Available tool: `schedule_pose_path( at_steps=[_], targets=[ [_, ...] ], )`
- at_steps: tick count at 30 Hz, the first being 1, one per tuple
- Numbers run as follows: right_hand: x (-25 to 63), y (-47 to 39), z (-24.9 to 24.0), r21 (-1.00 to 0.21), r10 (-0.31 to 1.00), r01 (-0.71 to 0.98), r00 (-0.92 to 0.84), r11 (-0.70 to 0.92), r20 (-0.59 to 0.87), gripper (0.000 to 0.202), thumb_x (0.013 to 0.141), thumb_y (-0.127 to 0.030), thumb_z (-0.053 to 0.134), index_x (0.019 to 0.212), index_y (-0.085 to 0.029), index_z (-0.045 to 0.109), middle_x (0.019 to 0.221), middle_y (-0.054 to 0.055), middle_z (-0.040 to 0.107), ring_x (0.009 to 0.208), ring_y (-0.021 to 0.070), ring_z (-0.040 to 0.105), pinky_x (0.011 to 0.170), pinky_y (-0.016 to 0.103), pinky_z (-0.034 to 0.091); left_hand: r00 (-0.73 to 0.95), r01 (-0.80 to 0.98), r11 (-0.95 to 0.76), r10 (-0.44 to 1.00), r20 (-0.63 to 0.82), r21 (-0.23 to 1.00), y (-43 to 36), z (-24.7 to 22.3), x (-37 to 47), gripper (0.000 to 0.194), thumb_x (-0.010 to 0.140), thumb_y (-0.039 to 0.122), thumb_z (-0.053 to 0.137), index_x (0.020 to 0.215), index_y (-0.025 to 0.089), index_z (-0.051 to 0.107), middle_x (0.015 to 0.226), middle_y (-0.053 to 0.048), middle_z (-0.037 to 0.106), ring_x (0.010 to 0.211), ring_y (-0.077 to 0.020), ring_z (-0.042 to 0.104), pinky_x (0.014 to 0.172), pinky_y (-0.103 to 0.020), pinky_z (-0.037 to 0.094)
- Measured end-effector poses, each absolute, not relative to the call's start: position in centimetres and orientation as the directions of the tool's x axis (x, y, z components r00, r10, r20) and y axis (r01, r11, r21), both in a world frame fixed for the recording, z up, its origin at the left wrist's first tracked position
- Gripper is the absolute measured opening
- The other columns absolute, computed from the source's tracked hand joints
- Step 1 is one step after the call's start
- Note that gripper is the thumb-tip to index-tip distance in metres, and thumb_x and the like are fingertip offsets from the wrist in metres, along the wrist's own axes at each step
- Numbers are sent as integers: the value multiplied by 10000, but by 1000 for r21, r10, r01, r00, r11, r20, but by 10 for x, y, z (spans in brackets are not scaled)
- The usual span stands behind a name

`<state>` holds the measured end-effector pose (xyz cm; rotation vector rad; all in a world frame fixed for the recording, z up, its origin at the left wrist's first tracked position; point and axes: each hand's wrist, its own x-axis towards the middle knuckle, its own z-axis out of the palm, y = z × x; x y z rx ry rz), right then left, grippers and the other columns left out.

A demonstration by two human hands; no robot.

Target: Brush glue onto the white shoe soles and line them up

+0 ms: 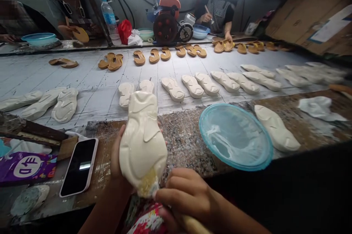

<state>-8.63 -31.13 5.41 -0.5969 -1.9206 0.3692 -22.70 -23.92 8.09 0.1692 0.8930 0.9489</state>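
Note:
My left hand (117, 155) is closed around a cream-white shoe sole (143, 135), with its moulded, glossy face turned toward me. It holds the sole tilted above the bench edge. In my right hand (191, 193) is a brush (148, 182) with yellowish bristles and a wooden handle. The bristles touch the near end of the sole. To the right stands a light-blue bowl (235, 137) with whitish liquid in it. Another cream sole (276, 127) lies beside the bowl, on its right.
A white conveyor belt (90, 76) carries several cream soles and, farther back, tan slippers (139, 57). A phone (79, 168) and a purple packet (27, 168) lie at left. Across the belt, one person (220, 10) holds a brush; others sit at far left.

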Motion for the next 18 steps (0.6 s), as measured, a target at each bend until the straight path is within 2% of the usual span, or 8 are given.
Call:
schedule_pose_path(
  at_steps=[3,5,7,10,14,18],
  targets=[
    [-69,-312,59,-641,655,151,-269,752,706,207,872,-188,468,1015,-105,592,664,18,549,559,111,476,512,223,419,285,-668,564,797,-533,486,-234,77,-230,630,864,584,303,1108,125,658,870,-138,698,747,-313,660,667,-458,556],
    [-57,-307,65,-689,721,217,-246,692,647,341,790,-107,502,1129,-108,545,817,57,586,696,136,547,614,241,482,282,-674,568,788,-547,472,-234,78,-228,606,879,554,306,1142,126,645,874,-130,700,848,-325,659,750,-460,555],
    [-50,-303,70,-662,746,345,-294,666,598,405,749,-54,507,1151,-98,532,931,90,560,821,159,547,706,266,504,240,-684,547,793,-560,483,-236,80,-224,565,898,512,310,1173,137,632,885,-115,704,947,-326,646,822,-448,545],
    [-50,-304,71,-580,721,428,-428,693,545,291,801,-45,479,1080,-82,557,897,90,525,831,169,496,736,292,506,198,-678,510,821,-536,529,-235,80,-221,570,896,522,309,1172,144,635,906,-111,706,1006,-336,627,855,-456,537],
    [-60,-312,65,-548,663,400,-594,735,456,249,866,-57,450,1093,-39,548,858,103,536,801,186,460,698,308,491,185,-678,484,840,-509,553,-230,67,-228,621,885,538,287,1167,107,635,950,-148,703,1038,-368,609,855,-504,532],
    [-60,-314,60,-567,654,358,-573,741,493,255,858,-34,449,1090,-30,555,876,101,534,813,174,465,714,289,486,132,-713,455,834,-536,533,-220,51,-248,565,901,467,308,1234,106,587,1006,-155,701,1078,-354,600,898,-495,519]
  ],
)
